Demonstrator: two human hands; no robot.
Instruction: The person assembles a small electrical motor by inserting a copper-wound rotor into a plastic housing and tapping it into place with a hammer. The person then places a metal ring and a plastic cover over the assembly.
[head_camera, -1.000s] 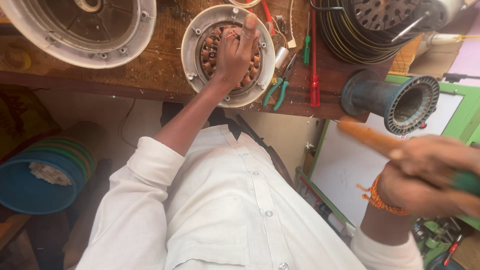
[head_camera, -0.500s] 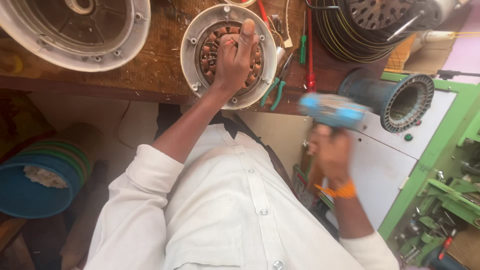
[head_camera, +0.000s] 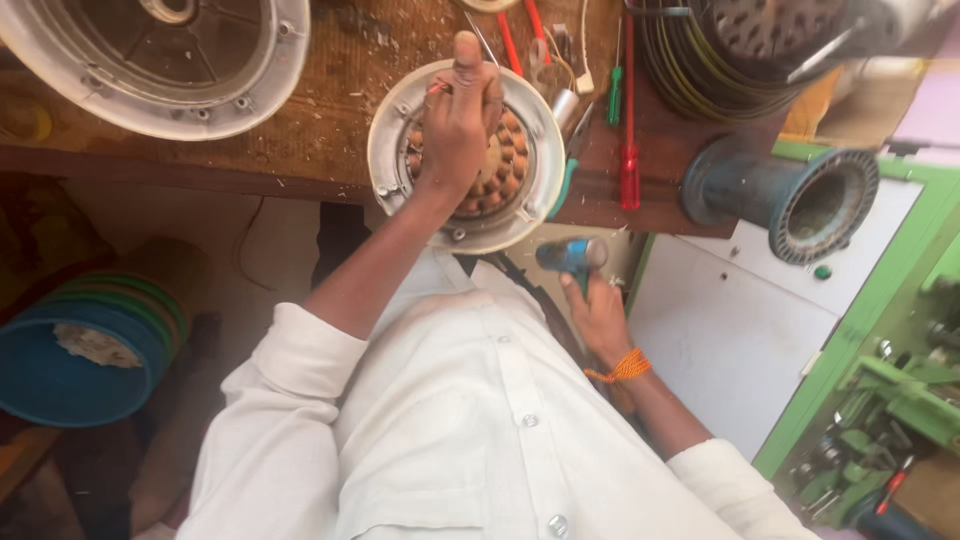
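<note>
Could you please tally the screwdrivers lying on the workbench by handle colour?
Red-handled screwdrivers: 2 (one long, one at the top edge)
Green-handled screwdriver: 1
Total: 3

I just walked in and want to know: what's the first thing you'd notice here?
First, the left hand pressing down on a round motor part ringed with copper-coloured coils, at the edge of the wooden bench. Next, the right hand below the bench, gripping a blue-headed hammer. A red-handled screwdriver lies on the bench to the right, beside a dark flared pipe piece.
</note>
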